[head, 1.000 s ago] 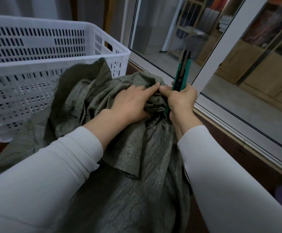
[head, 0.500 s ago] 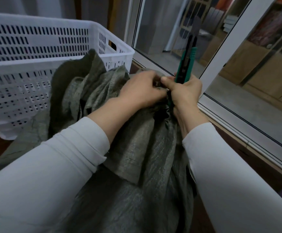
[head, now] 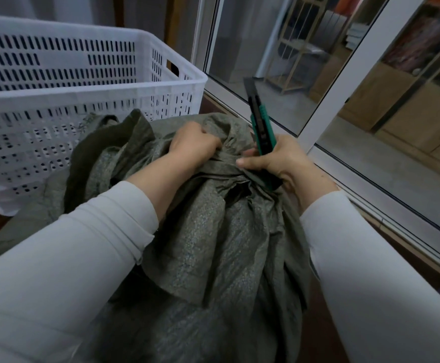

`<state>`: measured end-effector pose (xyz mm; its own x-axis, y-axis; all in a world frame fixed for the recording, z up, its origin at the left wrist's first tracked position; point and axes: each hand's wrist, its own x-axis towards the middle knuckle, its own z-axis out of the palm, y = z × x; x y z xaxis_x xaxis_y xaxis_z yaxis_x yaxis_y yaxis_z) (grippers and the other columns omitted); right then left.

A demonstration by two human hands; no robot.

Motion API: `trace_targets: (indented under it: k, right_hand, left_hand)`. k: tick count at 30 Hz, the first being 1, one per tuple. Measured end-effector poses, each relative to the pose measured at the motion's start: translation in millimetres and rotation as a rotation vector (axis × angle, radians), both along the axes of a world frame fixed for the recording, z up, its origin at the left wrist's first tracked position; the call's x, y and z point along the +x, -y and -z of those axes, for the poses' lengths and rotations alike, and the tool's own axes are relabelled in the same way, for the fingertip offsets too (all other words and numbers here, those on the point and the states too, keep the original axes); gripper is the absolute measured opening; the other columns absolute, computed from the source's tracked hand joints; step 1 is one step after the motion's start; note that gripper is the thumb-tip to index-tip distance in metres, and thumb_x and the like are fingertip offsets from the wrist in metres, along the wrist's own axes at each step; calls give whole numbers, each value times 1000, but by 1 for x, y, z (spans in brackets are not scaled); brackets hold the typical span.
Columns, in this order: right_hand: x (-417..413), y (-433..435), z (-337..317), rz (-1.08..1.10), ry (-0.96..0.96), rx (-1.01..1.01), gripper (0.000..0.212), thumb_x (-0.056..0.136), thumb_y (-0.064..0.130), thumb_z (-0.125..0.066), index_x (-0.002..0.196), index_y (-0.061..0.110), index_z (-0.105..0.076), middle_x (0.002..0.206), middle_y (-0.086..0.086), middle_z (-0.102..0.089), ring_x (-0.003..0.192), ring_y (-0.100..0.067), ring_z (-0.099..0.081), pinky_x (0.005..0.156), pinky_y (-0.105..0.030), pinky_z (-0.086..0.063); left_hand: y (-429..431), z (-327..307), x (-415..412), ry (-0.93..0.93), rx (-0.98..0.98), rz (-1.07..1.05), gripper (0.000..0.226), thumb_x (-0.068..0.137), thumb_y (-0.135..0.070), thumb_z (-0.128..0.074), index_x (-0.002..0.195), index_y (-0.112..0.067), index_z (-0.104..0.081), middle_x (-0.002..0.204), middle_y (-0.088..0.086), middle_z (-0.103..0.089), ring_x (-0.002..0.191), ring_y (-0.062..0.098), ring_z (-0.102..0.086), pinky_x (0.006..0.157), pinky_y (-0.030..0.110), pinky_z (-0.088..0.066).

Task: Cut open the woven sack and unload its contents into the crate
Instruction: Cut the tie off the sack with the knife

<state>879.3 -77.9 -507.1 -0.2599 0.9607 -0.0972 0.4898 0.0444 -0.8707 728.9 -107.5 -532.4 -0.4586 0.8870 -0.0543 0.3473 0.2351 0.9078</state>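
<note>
A grey-green woven sack [head: 213, 244] lies bunched in front of me, its gathered neck between my hands. My left hand [head: 192, 145] grips a fold of the sack near the neck, fingers curled into the cloth. My right hand [head: 281, 163] holds a green and black utility knife [head: 262, 129], blade pointing up and away, with the thumb resting on the twisted neck. A white slotted plastic crate [head: 82, 82] stands behind the sack at the upper left. The sack's contents are hidden.
A white-framed glass sliding door [head: 344, 121] runs along the right, its track close to my right hand. Behind the glass are a wooden rack and cabinets. Dark floor shows at the left under the crate.
The knife has tilted from leaning right to leaning left, blade still up. My hands have drawn slightly apart; the left now grips cloth in a fist. The view dropped a little.
</note>
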Motion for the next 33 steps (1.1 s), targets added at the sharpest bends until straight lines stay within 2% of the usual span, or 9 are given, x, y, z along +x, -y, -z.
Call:
trace_targets:
  k: [11, 13, 15, 17, 20, 23, 27, 31, 33]
  right_hand:
    - [-6, 1, 6, 0, 170, -22, 37, 60, -2, -84, 81, 12, -57, 72, 1, -64, 74, -15, -63, 85, -33, -54]
    - [-8, 6, -5, 1, 190, -48, 41, 62, 5, -85, 91, 12, -58, 78, -1, -65, 74, -16, -62, 73, -29, -56]
    - [-11, 8, -16, 69, 18, -114, 42, 66, 20, -84, 96, 6, -58, 80, -5, -66, 71, -16, -64, 58, -25, -55]
    - [-16, 7, -19, 188, -140, -190, 61, 67, 42, -81, 105, 4, -52, 88, -10, -65, 83, -23, -67, 71, -35, -59]
    - [-32, 13, -6, 250, -39, -158, 81, 51, 52, -85, 108, 2, -55, 97, -12, -65, 90, -28, -66, 81, -44, -58]
    - [-35, 8, 19, 271, -16, -131, 71, 34, 35, -91, 93, 6, -63, 98, -16, -70, 85, -32, -68, 78, -48, -58]
    - [-36, 10, 25, 300, 90, -83, 40, 59, 14, -83, 91, 6, -60, 97, -15, -67, 90, -32, -65, 81, -45, -57]
    - [-32, 9, 25, 219, 195, -46, 43, 58, 16, -81, 94, 6, -61, 100, -14, -65, 92, -30, -64, 82, -41, -57]
    - [-29, 10, 24, 178, 272, -66, 56, 52, 20, -80, 102, 3, -62, 107, -16, -63, 96, -32, -63, 84, -43, -56]
  left_hand:
    - [-2, 4, -18, -193, -55, -167, 20, 90, -15, -52, 95, -1, -66, 104, 19, -66, 96, 36, -61, 69, 34, -41]
    - [0, 1, -17, -280, -21, -95, 21, 92, -19, -52, 96, -3, -65, 108, 18, -65, 100, 35, -59, 75, 36, -43]
    - [3, -3, -13, -325, 29, 22, 20, 92, -24, -55, 98, -7, -64, 112, 16, -64, 106, 33, -58, 84, 35, -43]
    - [7, -6, -8, -343, 53, 147, 14, 91, -25, -58, 92, -12, -63, 109, 14, -65, 106, 30, -58, 83, 31, -41]
    - [11, -8, 1, -401, 8, 277, 15, 90, -25, -59, 89, -11, -66, 102, 13, -67, 103, 30, -60, 79, 29, -41]
    - [15, -11, -1, -527, -75, 228, 14, 89, -19, -56, 86, -8, -63, 98, 15, -65, 92, 30, -58, 72, 33, -40]
    - [17, -20, 0, -828, -115, 171, 8, 89, -14, -46, 81, -14, -49, 81, 6, -48, 86, 26, -48, 85, 37, -38]
    - [13, -15, -17, -753, -315, 113, 34, 93, -24, -48, 121, -7, -55, 125, 15, -56, 115, 34, -54, 94, 43, -45]
    - [14, -11, -29, -672, -370, 45, 35, 92, -24, -48, 121, -5, -55, 125, 17, -56, 114, 36, -55, 94, 45, -45]
